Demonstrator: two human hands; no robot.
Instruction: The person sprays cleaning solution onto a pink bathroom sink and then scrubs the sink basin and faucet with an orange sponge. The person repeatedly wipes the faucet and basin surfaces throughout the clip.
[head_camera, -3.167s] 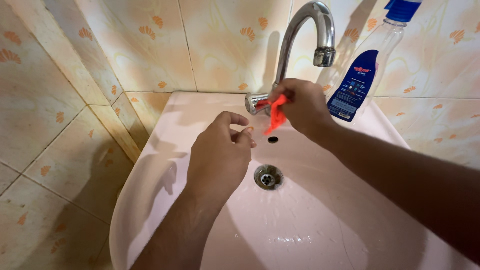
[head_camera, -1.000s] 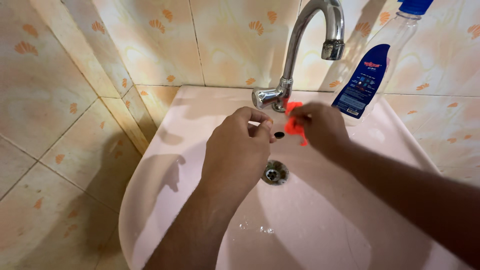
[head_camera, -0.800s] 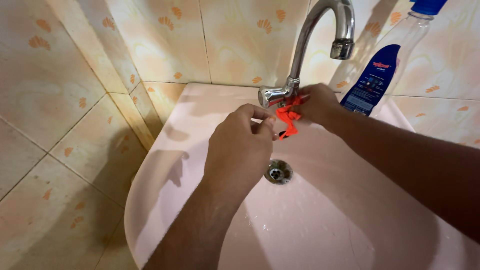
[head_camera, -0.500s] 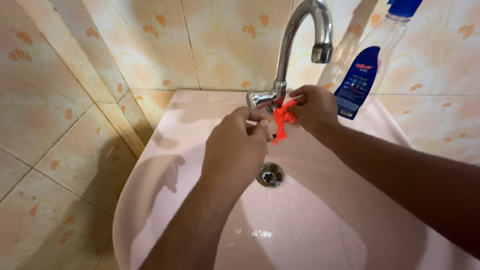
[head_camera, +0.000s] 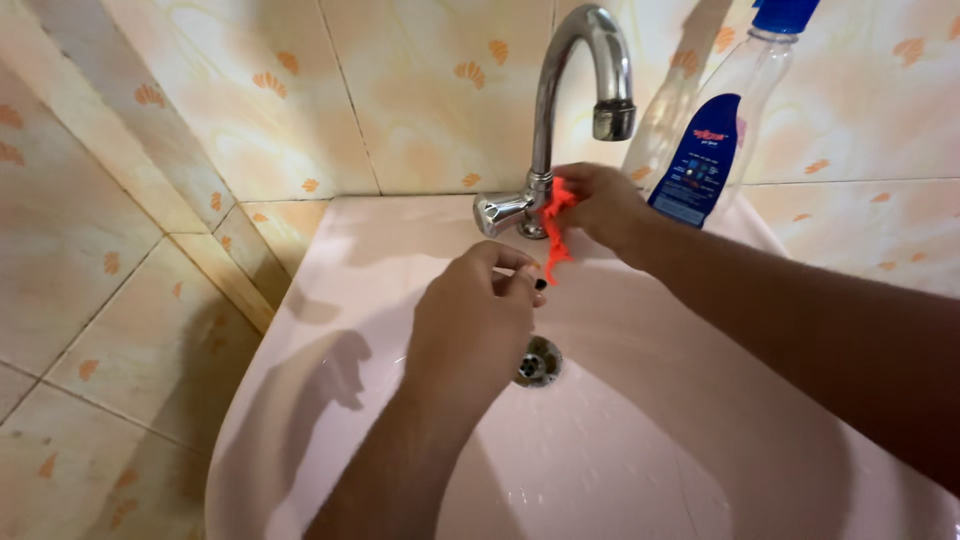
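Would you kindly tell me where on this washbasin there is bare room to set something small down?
The flat rim of the washbasin left of the tap is bare, as is the basin's near slope below the drain. It is crowded at the tap base: the right hand holds an orange cloth there, a bottle stands beside it, and the left hand hovers over the bowl.

1. A pale pink sink (head_camera: 330, 300) carries everything, its wet bowl sloping to a metal drain (head_camera: 539, 362).
2. A chrome tap (head_camera: 560, 120) stands on its back ledge.
3. A clear bottle (head_camera: 715, 130) with a blue label stands just right of the tap.
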